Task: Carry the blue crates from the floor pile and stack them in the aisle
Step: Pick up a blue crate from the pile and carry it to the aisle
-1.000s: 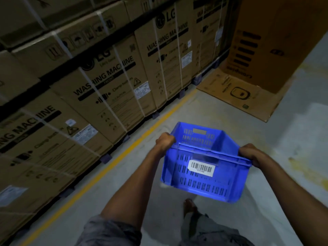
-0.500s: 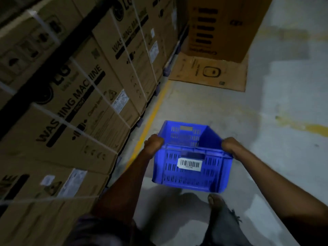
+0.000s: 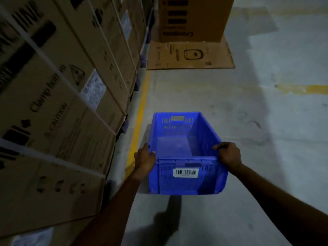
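Your left hand point(image 3: 144, 158) and right hand point(image 3: 228, 154) grip the blue crate point(image 3: 184, 153) mid-carry; next, probably set it down in the aisle.

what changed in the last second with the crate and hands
The blue crate has levelled out, showing its empty inside, and has been carried further down the aisle toward the flattened cardboard. Nothing was let go: the left hand and right hand still grip its near rim corners, barcode label facing the person, cartons still on the left.

Arms outstretched, left hand point(image 3: 144, 159) and right hand point(image 3: 229, 154) gripping.
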`<action>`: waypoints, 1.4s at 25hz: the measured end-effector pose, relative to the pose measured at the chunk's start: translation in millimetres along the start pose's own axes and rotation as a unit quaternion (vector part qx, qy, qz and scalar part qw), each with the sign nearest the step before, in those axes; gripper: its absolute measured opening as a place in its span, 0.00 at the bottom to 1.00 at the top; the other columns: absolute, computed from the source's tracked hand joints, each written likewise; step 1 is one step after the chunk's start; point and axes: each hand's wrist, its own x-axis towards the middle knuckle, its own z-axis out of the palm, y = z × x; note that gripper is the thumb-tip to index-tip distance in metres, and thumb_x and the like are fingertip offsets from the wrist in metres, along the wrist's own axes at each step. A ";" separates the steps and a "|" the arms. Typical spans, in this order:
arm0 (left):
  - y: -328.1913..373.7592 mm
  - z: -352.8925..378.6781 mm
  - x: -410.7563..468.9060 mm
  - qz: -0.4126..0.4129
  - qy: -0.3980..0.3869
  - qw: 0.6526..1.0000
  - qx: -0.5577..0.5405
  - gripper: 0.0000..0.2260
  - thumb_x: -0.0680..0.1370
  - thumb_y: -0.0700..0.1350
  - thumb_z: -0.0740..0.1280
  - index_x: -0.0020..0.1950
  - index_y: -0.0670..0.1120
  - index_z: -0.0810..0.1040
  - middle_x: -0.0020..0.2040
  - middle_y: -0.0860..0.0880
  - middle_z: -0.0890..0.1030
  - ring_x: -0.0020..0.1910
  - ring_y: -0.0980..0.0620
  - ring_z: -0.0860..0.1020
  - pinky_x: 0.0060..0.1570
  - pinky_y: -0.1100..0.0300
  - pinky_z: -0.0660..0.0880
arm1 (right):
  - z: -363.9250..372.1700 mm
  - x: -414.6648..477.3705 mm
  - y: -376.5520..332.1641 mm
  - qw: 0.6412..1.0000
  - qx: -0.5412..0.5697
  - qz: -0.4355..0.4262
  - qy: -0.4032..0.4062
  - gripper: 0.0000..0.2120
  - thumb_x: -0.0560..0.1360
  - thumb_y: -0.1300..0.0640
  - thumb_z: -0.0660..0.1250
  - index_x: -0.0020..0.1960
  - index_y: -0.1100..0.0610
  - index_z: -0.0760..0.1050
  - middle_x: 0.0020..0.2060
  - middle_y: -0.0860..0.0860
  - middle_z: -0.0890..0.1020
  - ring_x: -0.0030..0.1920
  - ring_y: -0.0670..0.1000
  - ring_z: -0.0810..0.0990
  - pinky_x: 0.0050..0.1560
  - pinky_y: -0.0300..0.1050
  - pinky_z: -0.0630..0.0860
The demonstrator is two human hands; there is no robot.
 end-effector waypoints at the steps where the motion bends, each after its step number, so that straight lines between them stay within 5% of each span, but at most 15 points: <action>1: -20.5 17.0 21.3 0.005 0.014 1.000 0.001 0.24 0.80 0.44 0.62 0.76 0.45 0.66 0.69 0.38 0.74 0.69 0.35 0.69 0.69 0.47 0.66 | 22.6 14.3 12.5 1.000 0.003 -0.010 0.005 0.17 0.67 0.66 0.60 0.40 0.47 0.83 0.41 0.56 0.85 0.44 0.60 0.83 0.48 0.49 0.78; 5: -83.2 75.8 98.5 0.053 0.058 0.997 0.014 0.27 0.80 0.44 0.63 0.79 0.46 0.61 0.69 0.36 0.73 0.69 0.34 0.69 0.69 0.49 0.64 | 104.3 79.0 59.9 0.993 -0.051 -0.097 0.045 0.23 0.69 0.65 0.63 0.63 0.55 0.80 0.60 0.59 0.82 0.60 0.61 0.80 0.63 0.52 0.75; 9: -109.4 107.7 160.5 0.108 0.110 0.988 0.028 0.27 0.82 0.44 0.60 0.81 0.49 0.57 0.68 0.36 0.72 0.68 0.33 0.67 0.66 0.45 0.67 | 159.4 137.8 75.9 0.984 -0.082 -0.145 0.066 0.29 0.70 0.66 0.63 0.70 0.55 0.74 0.66 0.59 0.78 0.65 0.61 0.76 0.67 0.53 0.72; 17: -156.7 150.6 232.1 0.138 0.148 0.979 -0.014 0.28 0.83 0.45 0.59 0.81 0.53 0.53 0.67 0.38 0.70 0.66 0.34 0.71 0.64 0.46 0.71 | 239.8 182.7 111.9 0.971 -0.072 -0.211 0.091 0.31 0.71 0.65 0.61 0.74 0.57 0.69 0.68 0.59 0.73 0.66 0.63 0.72 0.65 0.57 0.73; 32: -152.3 142.1 241.0 0.137 0.094 0.986 -0.015 0.30 0.83 0.45 0.59 0.81 0.55 0.49 0.71 0.38 0.70 0.65 0.35 0.73 0.61 0.46 0.73 | 235.9 186.6 102.0 0.973 -0.117 -0.193 0.056 0.29 0.74 0.63 0.62 0.75 0.58 0.65 0.71 0.59 0.67 0.69 0.64 0.67 0.67 0.56 0.69; 35: -145.1 136.2 231.1 0.107 0.093 0.990 0.011 0.30 0.83 0.52 0.59 0.82 0.54 0.47 0.74 0.37 0.63 0.71 0.34 0.66 0.69 0.44 0.66 | 226.3 180.3 105.9 0.958 -0.181 -0.215 0.056 0.27 0.78 0.57 0.61 0.76 0.56 0.63 0.73 0.60 0.64 0.70 0.65 0.65 0.66 0.59 0.71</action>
